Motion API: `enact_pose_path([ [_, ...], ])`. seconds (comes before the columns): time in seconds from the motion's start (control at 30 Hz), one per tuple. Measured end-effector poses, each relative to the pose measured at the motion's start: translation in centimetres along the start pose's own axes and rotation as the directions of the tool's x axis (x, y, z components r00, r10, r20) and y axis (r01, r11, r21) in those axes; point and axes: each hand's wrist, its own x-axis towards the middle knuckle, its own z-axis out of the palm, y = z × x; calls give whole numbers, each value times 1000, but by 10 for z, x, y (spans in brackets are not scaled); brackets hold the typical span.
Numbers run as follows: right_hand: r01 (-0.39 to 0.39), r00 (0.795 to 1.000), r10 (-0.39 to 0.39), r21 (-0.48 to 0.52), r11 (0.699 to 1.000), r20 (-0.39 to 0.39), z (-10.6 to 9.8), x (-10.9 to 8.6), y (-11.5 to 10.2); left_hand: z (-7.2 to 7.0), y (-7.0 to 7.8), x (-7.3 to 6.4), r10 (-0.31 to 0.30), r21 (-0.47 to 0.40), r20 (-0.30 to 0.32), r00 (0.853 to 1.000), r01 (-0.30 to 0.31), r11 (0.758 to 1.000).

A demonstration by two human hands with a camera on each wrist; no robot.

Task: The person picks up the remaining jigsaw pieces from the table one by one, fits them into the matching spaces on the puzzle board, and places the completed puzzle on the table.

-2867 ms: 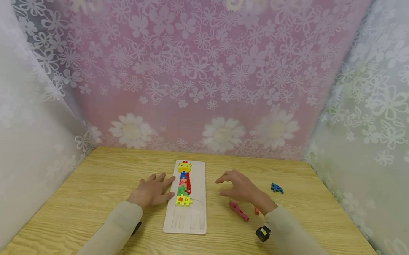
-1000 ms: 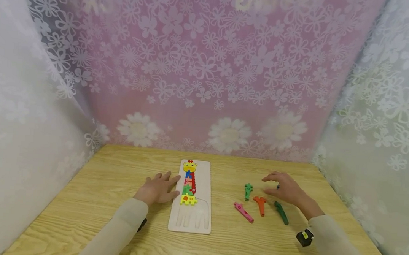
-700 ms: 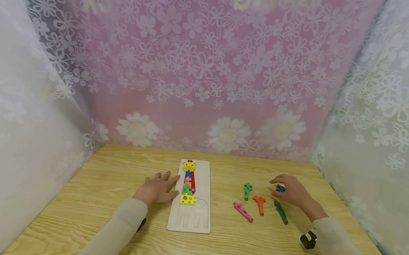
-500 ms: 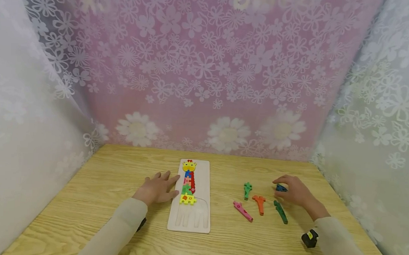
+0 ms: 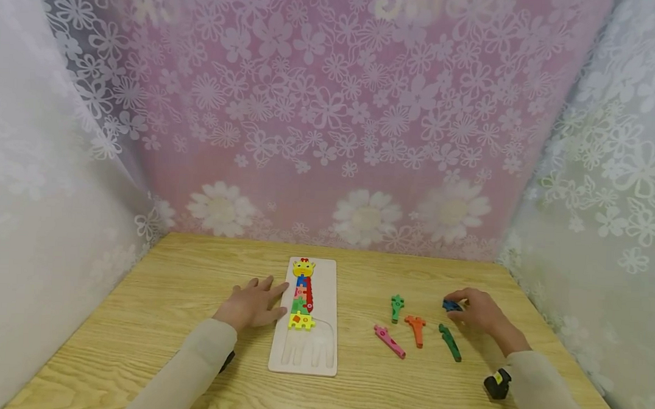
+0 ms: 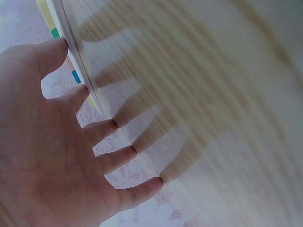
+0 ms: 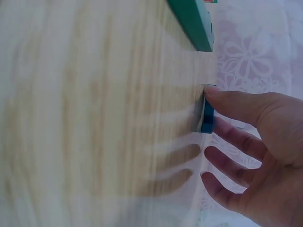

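Observation:
My left hand (image 5: pixel 249 303) rests on the table with its fingers spread, thumb and index finger at the left edge of a pale wooden puzzle board (image 5: pixel 306 353). In the left wrist view that hand (image 6: pixel 61 142) has fingertips on the wood. The board holds a giraffe's yellow head (image 5: pixel 304 268), a red mane piece (image 5: pixel 309 292) and several coloured neck pieces, down to a yellow piece (image 5: pixel 300 321). On the right, my right hand (image 5: pixel 479 312) pinches a blue puzzle piece (image 5: pixel 450 305) between thumb and index finger. The right wrist view shows the thumb on this blue piece (image 7: pixel 208 116).
Loose puzzle pieces lie between board and right hand: light green (image 5: pixel 397 308), orange (image 5: pixel 416 331), pink (image 5: pixel 390 341) and dark green (image 5: pixel 450 342). Leg-shaped recesses mark the board's lower part. Flowered cloth (image 5: pixel 352 138) hangs behind the table and along both sides.
My right hand has moved right, away from the board side, to the blue piece and now pinches it. The left hand keeps its place at the board's edge.

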Motion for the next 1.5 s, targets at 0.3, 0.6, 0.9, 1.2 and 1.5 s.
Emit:
enact_pose_path([
  [0.3, 64, 997, -63, 22, 998, -33, 3, 2, -2, -1, 1, 1, 7, 3, -5, 1000, -7, 1000],
  [0.6, 156, 985, -154, 26, 987, -75, 5, 14, -44, 0, -3, 2, 3, 4, -3, 1000, -3, 1000],
  [0.9, 288, 952, -280, 55, 956, -122, 15, 28, -103, -1, -3, 2, 7, 1, -3, 1000, -7, 1000],
  [1.2, 392, 917, -384, 67, 918, -107, 25, 34, -144, 0, 0, 1, 2, 12, 12, 1000, -2, 1000],
  [1.5, 442, 896, -436, 66, 894, -87, 33, 36, -160, 0, 0, 2, 4, 10, 12, 1000, -4, 1000],
])
